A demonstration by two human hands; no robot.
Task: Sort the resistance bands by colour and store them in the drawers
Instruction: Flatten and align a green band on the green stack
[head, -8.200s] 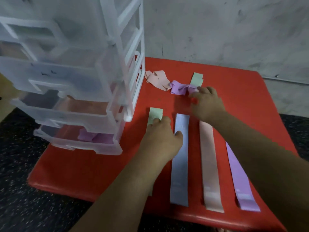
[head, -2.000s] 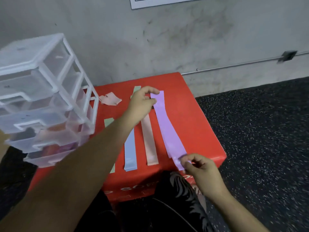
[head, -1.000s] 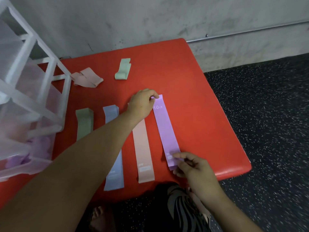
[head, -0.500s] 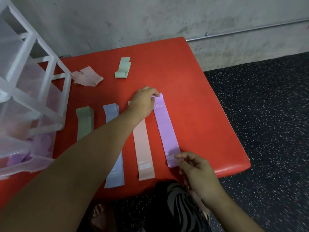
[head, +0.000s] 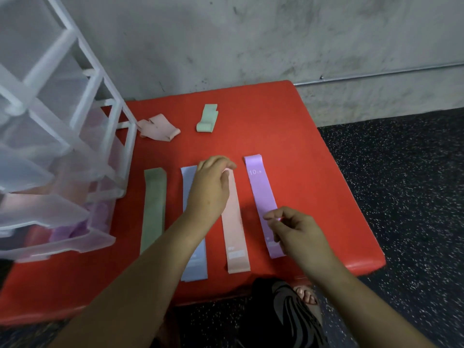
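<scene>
- Left fingertips (head: 227, 165) are bent down onto the far end of the pink band (head: 234, 234). From this angle I can't tell whether they pinch it or only touch it.
- The left hand (head: 211, 189) arches over that band's top, and its forearm crosses the blue band (head: 195, 266) on the way in.
- Right fingers (head: 273, 216) are loosely curled, thumb and forefinger close together with nothing between them. The right hand (head: 301, 234) hangs over the near half of the purple band (head: 258, 192).
- That purple one lies flat and straight, with "10 LB" printed at its far end.
- Four bands lie in a row on the red table (head: 288, 136), flat and side by side: green band (head: 153, 209), blue, pink, purple, left to right.
- Further back there's a crumpled pink band (head: 158, 126) just beside the drawer frame and a folded green band (head: 207, 118) to its right. The two lie apart.
- The clear plastic drawer unit (head: 62, 146) stands on the table's left side. Its bottom drawer (head: 82, 243) is pulled out, with purple bands (head: 75, 229) showing through its wall.
- Below the table edge, a sandalled foot (head: 305, 296) rests on dark speckled floor (head: 401, 197).
</scene>
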